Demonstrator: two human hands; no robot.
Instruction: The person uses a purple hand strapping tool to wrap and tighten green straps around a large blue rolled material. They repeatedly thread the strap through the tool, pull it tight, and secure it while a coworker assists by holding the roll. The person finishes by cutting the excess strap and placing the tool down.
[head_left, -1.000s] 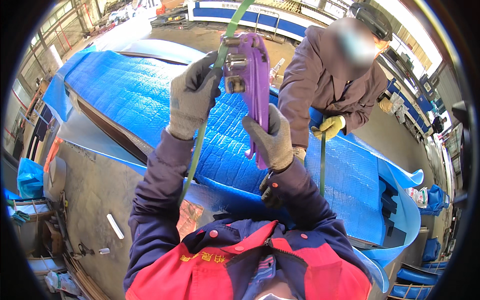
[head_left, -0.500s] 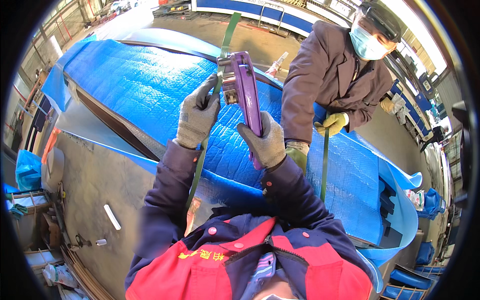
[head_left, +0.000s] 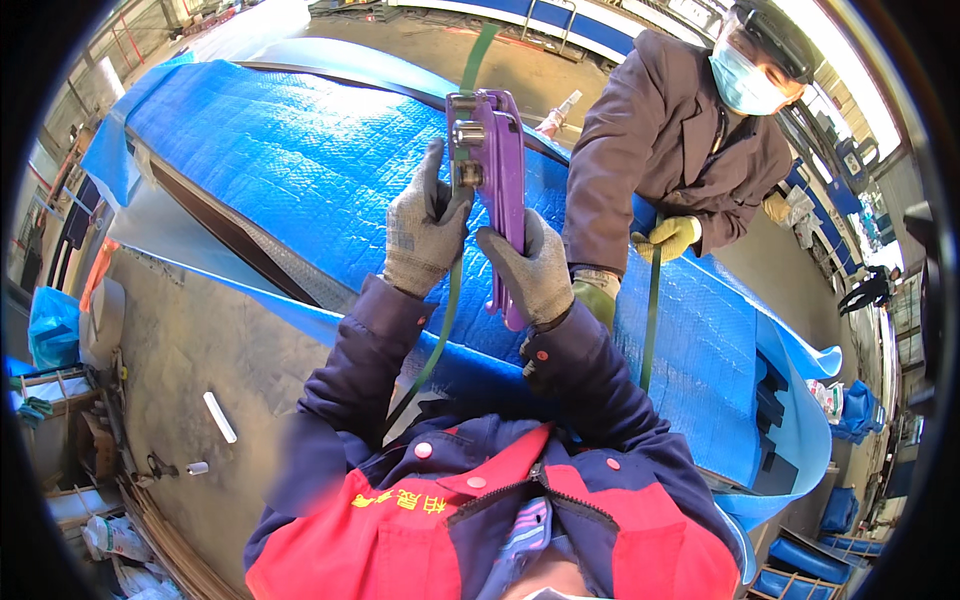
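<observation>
Both gloved hands hold the purple strapping tool (head_left: 497,190) upright, head up.

The purple strap tool (head_left: 495,190) has turned edge-on (handle downward), and the co-worker's yellow-gloved hand (head_left: 668,238) has come closer.

Industrial yard: blue-wrapped load (head_left: 300,170), concrete floor (head_left: 190,340)
</observation>
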